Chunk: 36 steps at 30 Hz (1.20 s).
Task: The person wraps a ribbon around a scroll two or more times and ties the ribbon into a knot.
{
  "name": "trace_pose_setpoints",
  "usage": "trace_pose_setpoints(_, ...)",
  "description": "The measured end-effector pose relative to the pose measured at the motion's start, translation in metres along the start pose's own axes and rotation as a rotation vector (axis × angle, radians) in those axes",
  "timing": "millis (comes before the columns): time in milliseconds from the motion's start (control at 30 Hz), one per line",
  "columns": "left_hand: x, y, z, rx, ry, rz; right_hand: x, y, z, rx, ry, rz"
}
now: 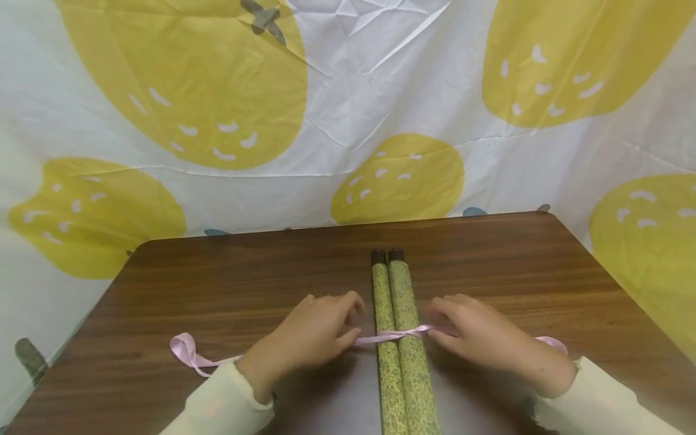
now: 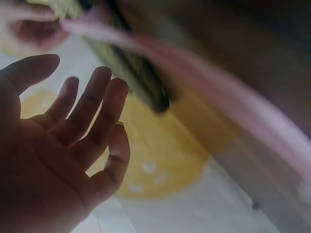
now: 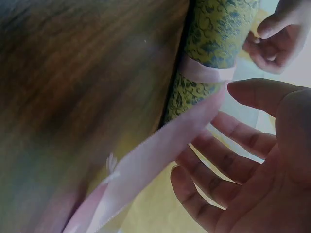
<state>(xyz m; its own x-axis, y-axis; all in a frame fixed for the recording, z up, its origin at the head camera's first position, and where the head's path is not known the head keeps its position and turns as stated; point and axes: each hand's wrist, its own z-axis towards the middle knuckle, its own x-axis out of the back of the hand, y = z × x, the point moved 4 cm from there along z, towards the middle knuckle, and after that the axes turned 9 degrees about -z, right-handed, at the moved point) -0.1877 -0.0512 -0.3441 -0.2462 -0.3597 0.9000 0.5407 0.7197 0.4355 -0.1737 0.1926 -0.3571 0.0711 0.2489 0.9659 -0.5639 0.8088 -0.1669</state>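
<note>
Two rolled scrolls in yellow-green patterned cloth lie side by side, with dark end caps. A pink ribbon wraps across them and crosses over itself on top. Left of the scrolls hovers my left hand, its fingers loosely bent and its palm holding nothing in the left wrist view. On the other side is my right hand, its thumb tip at the ribbon. In the right wrist view the right thumb and fingers are spread apart, with the ribbon running past the fingertips.
The scrolls lie on a brown wood-grain table with rounded far corners. Loose ribbon trails to either side, with a loop at the left. Behind and beside the table hangs a white cloth printed with yellow fruit.
</note>
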Motion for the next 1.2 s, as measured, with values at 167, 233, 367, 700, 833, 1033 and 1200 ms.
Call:
trace_pose_setpoints(167, -0.022, 0.012, 0.016, -0.004, -0.049, 0.007, -0.005, 0.0, 0.002, -0.003, -0.043, 0.069)
trace_pose_setpoints(233, -0.026, 0.013, 0.018, 0.001, -0.05, 0.014, -0.007, 0.0, 0.002, -0.014, -0.059, 0.08)
trace_pose_setpoints(367, -0.032, 0.012, 0.02, -0.013, -0.06, 0.033, -0.011, 0.001, 0.002, -0.013, -0.083, 0.07)
trace_pose_setpoints(700, -0.033, 0.009, 0.02, -0.074, -0.074, 0.101, -0.009, 0.001, -0.001, 0.069, -0.058, -0.05)
trace_pose_setpoints(833, -0.031, 0.008, 0.018, -0.074, -0.07, 0.106, -0.008, 0.002, -0.001, 0.076, -0.044, -0.101)
trace_pose_setpoints(1033, -0.029, 0.008, 0.012, -0.054, -0.109, 0.097, -0.007, 0.002, -0.002, 0.094, -0.019, -0.132)
trace_pose_setpoints(1200, -0.029, 0.006, 0.009, -0.046, -0.131, 0.075, -0.007, 0.001, -0.001, 0.113, -0.02, -0.108)
